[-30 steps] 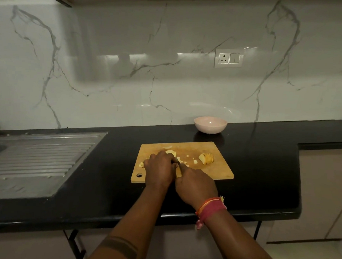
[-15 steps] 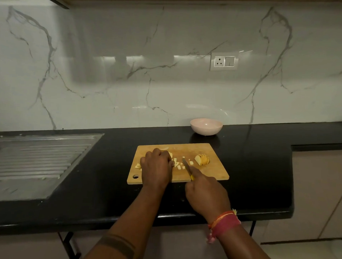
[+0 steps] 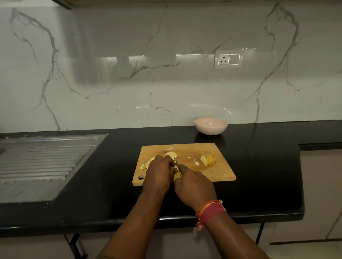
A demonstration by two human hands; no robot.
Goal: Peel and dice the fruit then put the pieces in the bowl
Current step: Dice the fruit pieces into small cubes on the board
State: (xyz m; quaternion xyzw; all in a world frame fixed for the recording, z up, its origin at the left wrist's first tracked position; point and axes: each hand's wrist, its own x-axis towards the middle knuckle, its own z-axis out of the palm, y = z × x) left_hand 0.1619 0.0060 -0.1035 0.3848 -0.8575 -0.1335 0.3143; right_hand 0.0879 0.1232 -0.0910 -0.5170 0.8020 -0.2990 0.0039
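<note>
Head view: left hand (image 3: 159, 173) curled, knuckles up, pressing fruit pieces (image 3: 147, 163) on cutting board (image 3: 217, 171). Right hand (image 3: 195, 187) grips knife (image 3: 177, 166) just beside it, blade mostly hidden. Sliced fruit chunk (image 3: 208, 159) well apart, right. Empty pink bowl (image 3: 210, 126) behind board on black tabletop (image 3: 114, 166); steel drainboard (image 3: 35, 160) left, marble wall (image 3: 129, 67) behind.

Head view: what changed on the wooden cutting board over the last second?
The right hand, gripping the knife, drew back half a second ago and has returned beside the left hand holding fruit. The sliced fruit chunk, pink bowl and wooden cutting board stayed put.
</note>
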